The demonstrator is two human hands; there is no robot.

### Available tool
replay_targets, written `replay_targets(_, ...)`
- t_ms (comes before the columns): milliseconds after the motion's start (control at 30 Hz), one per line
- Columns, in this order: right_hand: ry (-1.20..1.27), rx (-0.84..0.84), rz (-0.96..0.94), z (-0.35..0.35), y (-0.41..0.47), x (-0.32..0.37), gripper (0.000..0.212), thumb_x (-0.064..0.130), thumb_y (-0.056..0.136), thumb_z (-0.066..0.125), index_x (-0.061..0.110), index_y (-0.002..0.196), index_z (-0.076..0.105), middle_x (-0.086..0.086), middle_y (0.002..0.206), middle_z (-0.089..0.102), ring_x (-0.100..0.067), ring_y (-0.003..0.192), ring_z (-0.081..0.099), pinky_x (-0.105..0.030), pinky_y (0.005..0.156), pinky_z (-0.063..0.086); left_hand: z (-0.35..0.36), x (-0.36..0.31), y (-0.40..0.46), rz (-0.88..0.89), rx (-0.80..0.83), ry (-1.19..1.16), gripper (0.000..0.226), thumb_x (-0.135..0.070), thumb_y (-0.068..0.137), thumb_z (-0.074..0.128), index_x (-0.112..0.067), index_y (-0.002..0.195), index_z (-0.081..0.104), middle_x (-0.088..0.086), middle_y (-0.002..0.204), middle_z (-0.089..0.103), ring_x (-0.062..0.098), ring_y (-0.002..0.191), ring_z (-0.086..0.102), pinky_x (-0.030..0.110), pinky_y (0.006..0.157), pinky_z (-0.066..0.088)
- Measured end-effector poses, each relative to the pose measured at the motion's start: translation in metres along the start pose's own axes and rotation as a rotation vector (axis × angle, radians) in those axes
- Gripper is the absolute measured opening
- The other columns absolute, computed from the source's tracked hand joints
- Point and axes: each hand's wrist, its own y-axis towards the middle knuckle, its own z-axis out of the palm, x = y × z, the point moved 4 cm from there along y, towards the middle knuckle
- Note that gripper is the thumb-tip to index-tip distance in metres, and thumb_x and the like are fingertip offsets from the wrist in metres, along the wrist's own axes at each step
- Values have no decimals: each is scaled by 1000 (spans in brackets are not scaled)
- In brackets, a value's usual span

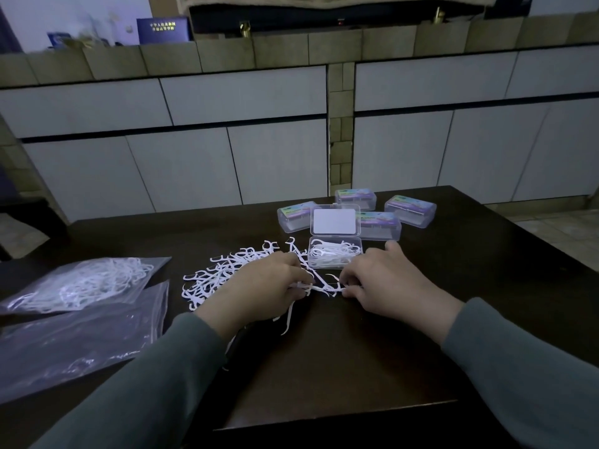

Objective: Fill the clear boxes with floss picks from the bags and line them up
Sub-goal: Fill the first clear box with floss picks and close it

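Both my hands are low over the dark brown wooden table (372,351), close together in front of the open clear plastic box (335,256). My left hand (259,286) has its fingers curled round a small bundle of white plastic floss picks (319,286); my right hand (385,281) pinches the other end of the same bundle with curled fingers, its thumb raised beside the box. The open box sits just beyond my fingertips, partly filled with picks, and its hinged lid (335,222) with a white label stands upright behind it. A loose heap of white floss picks (227,270) is spread on the table to the left of the box, and my left hand covers its near edge; a few stray picks lie below my left wrist. Behind the open box, 4 closed clear plastic boxes with coloured labels (410,210) are grouped near the far table edge; the raised lid hides part of 2 of them. At far left lie 2 clear zip bags: the farther bag (81,283) holds many white picks, and the nearer bag (71,345) looks almost flat, contents unclear. Pale cabinet doors (227,163) fill the background.
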Motion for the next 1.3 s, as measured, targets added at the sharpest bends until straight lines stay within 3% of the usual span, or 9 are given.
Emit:
replay_targets(200,-50,52,70,5,1,-3,31,31,96,56,27,127,57,3,116,62,-18,109,51,-42,97,29,-4,-3,1,16,-56,22,25,-34,95,56,-28,117,66,-8,119,54,11,111,50,30,86,46)
replay_targets(467,49,-4,124,3,1,-13,19,36,94,59,33,111,67,8,102,64,-15,102,48,-38,90,27,-15,-2,-2,40,-247,-23,19,-39,90,64,-27,102,70,-12,109,62,10,102,53,22,70,35)
replay_targets(600,99,-95,114,-6,0,-14,22,42,91,61,36,111,69,11,105,64,-13,100,48,-35,86,26,-18,3,-4,24,-346,-139,12,-37,84,71,-28,91,74,-14,99,63,8,95,56,26,68,43)
replay_targets(733,163,-205,134,-18,1,-19,25,45,91,61,34,112,69,10,107,65,-13,106,52,-38,97,27,-26,8,-3,-45,-399,-392,6,-35,76,77,-31,78,73,-18,92,62,2,87,59,22,72,48)
replay_targets(833,215,-276,147,-22,4,-23,26,45,91,61,33,112,69,10,110,67,-12,107,53,-38,100,26,-34,6,-2,-146,-410,-619,7,-32,76,77,-25,77,74,-13,91,66,-7,74,57,7,62,39)
replay_targets(900,232,-321,155,-23,5,-26,27,46,90,60,32,112,69,11,110,67,-11,108,53,-38,99,26,-38,5,-2,-178,-423,-686,9,-32,77,76,-23,77,75,-8,88,69,-4,57,50,8,53,37)
replay_targets(1000,245,-379,157,-22,10,-27,28,47,90,60,30,110,70,9,109,67,-12,106,54,-37,96,28,-42,4,-1,-208,-450,-764,8,-34,76,76,-27,74,74,-3,83,71,7,54,48,15,50,39)
replay_targets(1133,251,-467,166,-25,15,-29,28,46,91,58,29,109,70,8,109,66,-13,104,53,-37,92,28,-44,4,3,-213,-457,-774,16,-36,78,73,-20,82,76,6,75,69,1,50,45,14,47,37)
replay_targets(1300,161,-454,158,-27,26,-31,30,47,93,55,30,113,68,7,108,65,-15,104,52,-39,92,28,-50,10,14,-256,-585,-736,8,-30,83,73,-23,80,74,-12,56,60,1,48,43,12,46,34)
